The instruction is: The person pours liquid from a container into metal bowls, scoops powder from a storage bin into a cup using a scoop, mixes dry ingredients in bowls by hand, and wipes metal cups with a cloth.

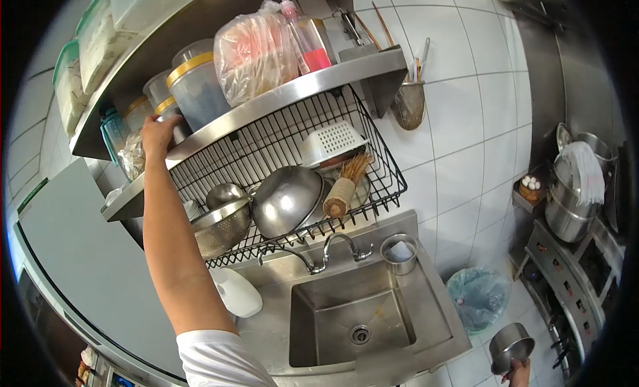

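Note:
My left hand [158, 135] is raised to the steel shelf [233, 124], its fingers bent around a metal container [178, 128] that stands beside the yellow-lidded jars [198, 87]. A crumpled clear bag [133, 154] is just left of that hand. At the bottom right, low beside the sink counter, my right hand [518, 372] grips the rim of a round steel pot [511, 347].
Below the shelf, a black wire rack [393, 177] holds steel bowls [287, 200], a white basket [333, 142] and a brush [343, 190]. Under it are curved faucets [326, 250] and the sink [353, 307]. A bagged bin [478, 299] and stove [566, 280] stand right.

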Demonstrator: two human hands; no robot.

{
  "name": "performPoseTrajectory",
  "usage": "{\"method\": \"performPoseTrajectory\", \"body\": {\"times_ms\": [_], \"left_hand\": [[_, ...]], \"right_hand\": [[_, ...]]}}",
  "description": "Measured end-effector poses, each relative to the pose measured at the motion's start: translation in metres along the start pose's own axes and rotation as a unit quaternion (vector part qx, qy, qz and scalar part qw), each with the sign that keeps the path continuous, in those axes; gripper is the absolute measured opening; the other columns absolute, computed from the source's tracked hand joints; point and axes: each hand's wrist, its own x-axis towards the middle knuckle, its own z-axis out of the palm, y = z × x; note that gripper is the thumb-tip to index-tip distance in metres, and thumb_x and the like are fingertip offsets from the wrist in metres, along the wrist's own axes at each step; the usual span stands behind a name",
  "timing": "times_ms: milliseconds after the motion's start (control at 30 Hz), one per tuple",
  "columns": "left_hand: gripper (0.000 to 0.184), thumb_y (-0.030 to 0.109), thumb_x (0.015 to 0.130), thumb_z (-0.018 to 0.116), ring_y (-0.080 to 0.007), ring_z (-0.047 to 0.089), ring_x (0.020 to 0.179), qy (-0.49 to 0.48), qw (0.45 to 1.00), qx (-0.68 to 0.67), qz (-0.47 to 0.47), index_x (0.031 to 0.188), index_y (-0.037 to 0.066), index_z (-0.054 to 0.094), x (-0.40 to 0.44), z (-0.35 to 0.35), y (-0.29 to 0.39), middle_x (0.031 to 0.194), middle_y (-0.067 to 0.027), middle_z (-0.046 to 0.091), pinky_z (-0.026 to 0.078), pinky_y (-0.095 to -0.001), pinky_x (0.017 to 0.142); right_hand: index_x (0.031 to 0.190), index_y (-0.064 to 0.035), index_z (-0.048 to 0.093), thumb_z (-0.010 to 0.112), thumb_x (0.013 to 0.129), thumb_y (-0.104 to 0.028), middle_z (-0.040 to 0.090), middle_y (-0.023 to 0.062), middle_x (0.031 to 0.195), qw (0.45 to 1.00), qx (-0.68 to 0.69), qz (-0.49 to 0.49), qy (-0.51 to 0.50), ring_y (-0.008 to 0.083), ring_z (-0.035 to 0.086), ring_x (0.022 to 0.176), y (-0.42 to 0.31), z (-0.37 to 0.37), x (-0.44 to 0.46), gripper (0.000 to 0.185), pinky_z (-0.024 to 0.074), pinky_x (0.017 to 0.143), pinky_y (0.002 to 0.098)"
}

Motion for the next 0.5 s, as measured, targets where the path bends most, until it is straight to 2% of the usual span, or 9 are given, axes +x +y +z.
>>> {"method": "performPoseTrajectory", "body": {"times_ms": [167,200,233,267,300,333,367,400,500], "left_hand": [[0.078,0.054,0.058,0.081,-0.0330,0.063,0.103,0.269,0.963,-0.028,-0.020,0.114,0.001,0.064,0.034,-0.027,0.000,0.108,-0.0206,0.066,0.048,-0.0395,0.092],[0.079,0.055,0.058,0.082,-0.0324,0.063,0.101,0.322,0.947,-0.011,-0.018,0.113,0.001,0.064,0.034,-0.044,0.004,0.106,-0.0193,0.067,0.049,-0.0390,0.091],[0.082,0.058,0.052,0.084,-0.0306,0.064,0.099,0.331,0.941,-0.067,-0.015,0.110,0.003,0.066,0.043,-0.058,-0.009,0.105,-0.0170,0.068,0.047,-0.0399,0.094],[0.081,0.057,0.053,0.083,-0.0304,0.064,0.100,0.335,0.938,-0.092,0.013,0.111,0.003,0.065,0.039,-0.067,-0.002,0.106,-0.0169,0.067,0.047,-0.0399,0.094],[0.080,0.056,0.055,0.083,-0.0303,0.064,0.100,0.314,0.941,-0.117,0.051,0.111,0.003,0.065,0.012,-0.070,0.014,0.106,-0.0168,0.067,0.047,-0.0399,0.093],[0.079,0.056,0.056,0.082,-0.0302,0.064,0.100,0.268,0.948,-0.146,0.094,0.112,0.003,0.065,-0.027,-0.062,0.038,0.107,-0.0167,0.067,0.047,-0.0398,0.093],[0.078,0.055,0.057,0.081,-0.0300,0.064,0.100,0.209,0.952,-0.180,0.132,0.112,0.003,0.064,-0.083,-0.051,0.066,0.107,-0.0166,0.067,0.047,-0.0398,0.093],[0.077,0.054,0.058,0.080,-0.0299,0.064,0.100,0.145,0.950,-0.225,0.164,0.113,0.002,0.064,-0.143,-0.036,0.100,0.108,-0.0165,0.067,0.047,-0.0398,0.093],[0.075,0.053,0.062,0.078,-0.0295,0.063,0.101,-0.074,0.899,-0.364,0.231,0.115,0.002,0.063,-0.351,-0.008,0.209,0.109,-0.0163,0.066,0.048,-0.0397,0.093]], "right_hand": [[0.118,0.0025,0.050,0.057,0.090,-0.033,0.056,0.0098,0.079,0.999,0.041,-0.005,0.002,0.0156,0.049,0.058,0.018,-0.007,-0.013,0.046,0.0413,0.051,0.0300],[0.114,0.0033,0.052,0.055,0.088,-0.027,0.058,0.0100,0.080,0.997,0.065,-0.017,0.022,0.0164,0.052,0.059,0.014,-0.006,-0.017,0.040,0.0423,0.047,0.0301],[0.110,0.0041,0.054,0.054,0.085,-0.020,0.060,0.0102,0.081,0.995,0.089,-0.023,0.049,0.0172,0.055,0.059,0.006,-0.001,-0.026,0.035,0.0432,0.044,0.0302],[0.106,0.0049,0.055,0.052,0.083,-0.014,0.061,0.0104,0.082,0.989,0.115,-0.023,0.087,0.0180,0.058,0.059,0.002,-0.001,-0.035,0.030,0.0442,0.041,0.0303],[0.112,0.0056,0.054,0.050,0.083,-0.010,0.058,0.0091,0.072,0.986,0.135,-0.063,0.073,0.0171,0.054,0.052,0.008,-0.006,-0.034,0.033,0.0427,0.040,0.0305],[0.114,0.0058,0.053,0.050,0.085,-0.010,0.059,0.0094,0.075,0.992,0.100,-0.022,0.078,0.0167,0.054,0.052,0.013,-0.015,-0.038,0.033,0.0425,0.041,0.0295],[0.112,0.0058,0.054,0.049,0.087,-0.009,0.059,0.0090,0.076,0.987,0.119,-0.023,0.105,0.0163,0.054,0.053,0.012,-0.016,-0.043,0.030,0.0429,0.044,0.0283],[0.113,0.0063,0.054,0.049,0.088,-0.009,0.059,0.0086,0.078,0.995,0.083,0.000,0.063,0.0161,0.055,0.057,0.000,-0.029,-0.053,0.030,0.0442,0.047,0.0282],[0.099,0.0078,0.061,0.055,0.090,-0.019,0.059,0.0082,0.078,0.995,0.025,0.078,0.061,0.0154,0.056,0.059,0.027,-0.071,-0.063,0.029,0.0485,0.053,0.0307]]}}
